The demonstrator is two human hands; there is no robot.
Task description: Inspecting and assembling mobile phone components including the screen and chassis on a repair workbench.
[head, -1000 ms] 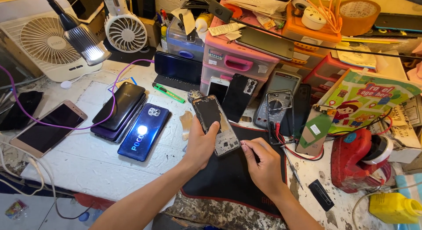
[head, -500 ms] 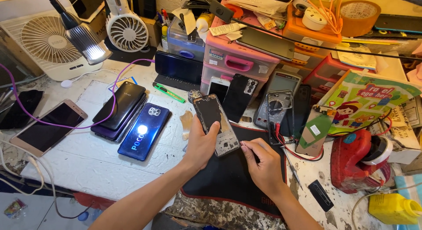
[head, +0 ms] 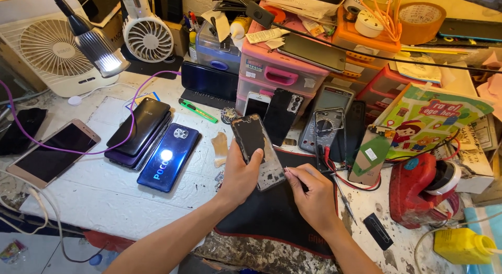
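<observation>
Black phone frame (head: pixel 257 151) is kept gripped in the left hand (head: pixel 241 172) above the dark mat (head: pixel 272 216); nothing has shifted. Its lower edge is pinched by the right hand (head: pixel 312 193).

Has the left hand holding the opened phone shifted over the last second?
No. The left hand keeps the opened phone in the same spot, its top end pointing toward the pink drawer box, just as before. The right hand also stays put.
</observation>
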